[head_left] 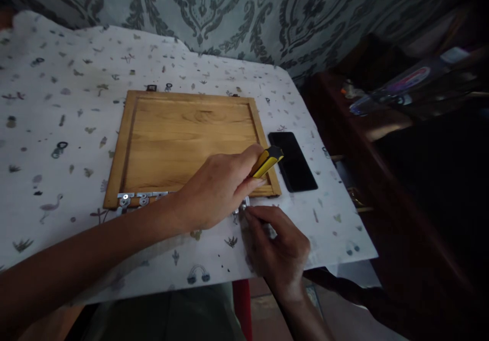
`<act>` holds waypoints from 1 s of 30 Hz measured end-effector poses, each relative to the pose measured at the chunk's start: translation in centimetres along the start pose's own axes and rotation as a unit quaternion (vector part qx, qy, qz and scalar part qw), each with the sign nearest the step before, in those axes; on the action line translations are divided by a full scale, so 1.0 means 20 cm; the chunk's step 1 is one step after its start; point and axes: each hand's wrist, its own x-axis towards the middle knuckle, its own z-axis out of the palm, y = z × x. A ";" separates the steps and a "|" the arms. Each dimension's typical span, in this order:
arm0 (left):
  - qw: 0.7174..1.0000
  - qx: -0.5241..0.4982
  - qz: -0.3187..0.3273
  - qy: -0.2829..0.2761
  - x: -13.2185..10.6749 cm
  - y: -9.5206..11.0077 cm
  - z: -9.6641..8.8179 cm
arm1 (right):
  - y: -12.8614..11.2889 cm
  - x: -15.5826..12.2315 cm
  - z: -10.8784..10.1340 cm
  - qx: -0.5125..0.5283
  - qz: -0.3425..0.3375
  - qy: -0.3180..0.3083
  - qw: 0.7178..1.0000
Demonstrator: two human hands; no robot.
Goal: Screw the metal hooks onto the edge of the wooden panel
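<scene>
Across the patterned tabletop (72,142) lay a wooden panel (191,137), a phone (295,165) just right of it. Over the panel's near right part, the left hand (217,190) gripped a yellow tool (265,162); at the panel's near edge, the right hand (280,244) pinched a small metal fitting (246,202).

Bare forearms (99,252), bare fingers (250,155), plain dark-green clothing (164,315) across the lap
</scene>
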 end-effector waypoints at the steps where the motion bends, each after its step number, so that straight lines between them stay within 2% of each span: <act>1: 1.000 0.001 -0.003 -0.001 0.00 0.00 0.00 | 0.00 0.00 0.00 0.001 0.005 0.004 1.000; 6: 1.000 0.005 -0.001 -0.001 0.00 0.01 0.00 | 0.02 -0.02 0.01 0.004 0.031 0.017 0.999; 30: 1.000 0.008 0.012 0.005 0.00 0.00 0.00 | 0.05 -0.03 0.00 0.030 0.056 0.014 0.998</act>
